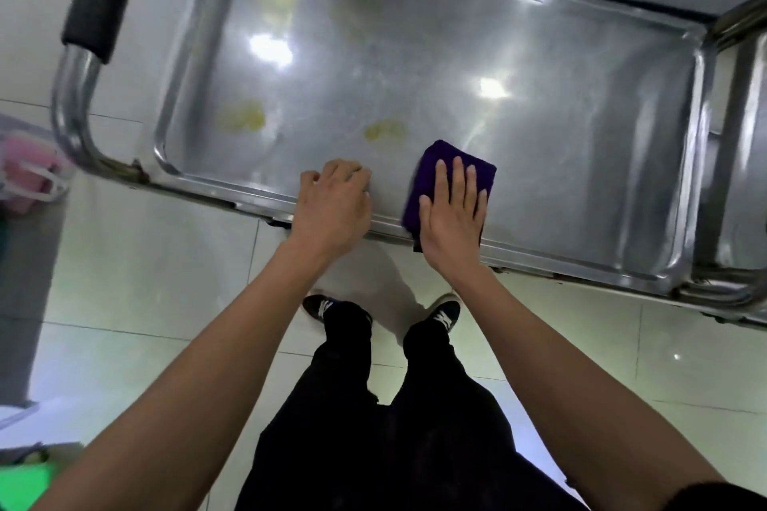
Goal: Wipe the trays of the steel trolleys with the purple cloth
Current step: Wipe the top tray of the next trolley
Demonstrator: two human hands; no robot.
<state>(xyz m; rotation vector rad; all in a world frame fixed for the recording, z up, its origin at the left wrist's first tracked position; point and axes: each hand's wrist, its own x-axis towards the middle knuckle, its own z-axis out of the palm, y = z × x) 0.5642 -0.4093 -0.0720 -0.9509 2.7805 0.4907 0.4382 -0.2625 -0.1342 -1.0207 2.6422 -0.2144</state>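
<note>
The folded purple cloth (pixel 450 178) is pressed flat against the near edge of the top tray (pixel 415 66) of the steel trolley (pixel 74 104), at about 5 o'clock from the tray's centre, with its lower end lapping over the near rim. It is held down by the right hand (pixel 452 216), whose fingers are laid out straight on top of it rather than curled round it. The left hand (pixel 332 207) is set on the near rim just beside the cloth, at its 9 o'clock, with the fingers bent over the rim; whether the rim is truly clasped or merely leaned on cannot be told. The wiping of this tray is judged to be at an early stage: 4 yellowish smears (pixel 386 131) are seen in the tray, 1 close to the cloth at its 11 o'clock, 1 near the tray's 8 o'clock corner, and 2 towards 11 and 12 o'clock, and none appears to have been cleared. Nothing else is seen lying in the tray besides 2 bright reflections of lamps. The next move is judged to call for the cloth to be swept outward and leftward under firm pressure across the smears, while the trolley is steadied. Part of a 2nd steel trolley (pixel 743 129) is seen at 3 o'clock, its contents not discernible.
</note>
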